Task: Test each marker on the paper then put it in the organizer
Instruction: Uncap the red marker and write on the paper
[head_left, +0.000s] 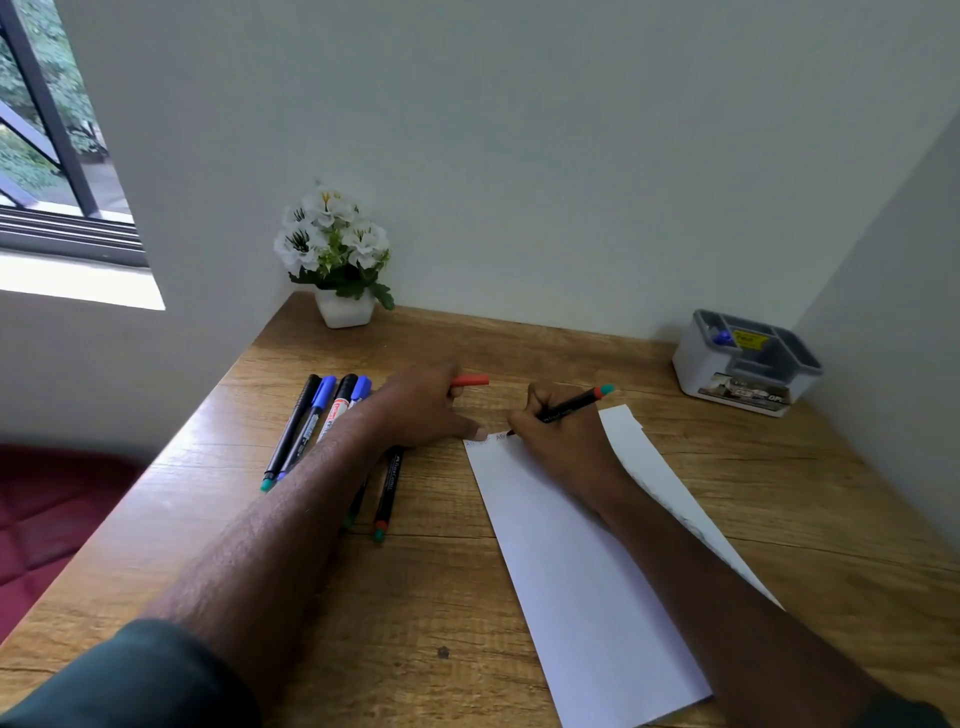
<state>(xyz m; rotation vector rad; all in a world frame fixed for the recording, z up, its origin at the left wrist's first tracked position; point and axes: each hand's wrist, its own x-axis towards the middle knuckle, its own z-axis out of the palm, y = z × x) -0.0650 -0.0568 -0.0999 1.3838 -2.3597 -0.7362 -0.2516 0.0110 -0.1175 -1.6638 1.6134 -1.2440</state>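
My right hand (558, 436) grips a black marker (574, 405) with a teal end, its tip touching the top left of the white paper (582, 571), where small red marks show. My left hand (423, 408) holds the marker's red cap (470, 381) and its fingertip rests by the paper's top left corner. Several more markers (317, 421) lie in a row on the desk to the left, partly under my left forearm; one black marker (388, 491) lies nearer me. The grey and white organizer (748, 364) stands at the back right corner with a blue-capped item inside.
A white pot of white flowers (337, 254) stands at the desk's back left corner. Walls close the desk at the back and right. The wooden desk (415, 623) ends at its left edge above a red seat (47, 519). A window is at the far left.
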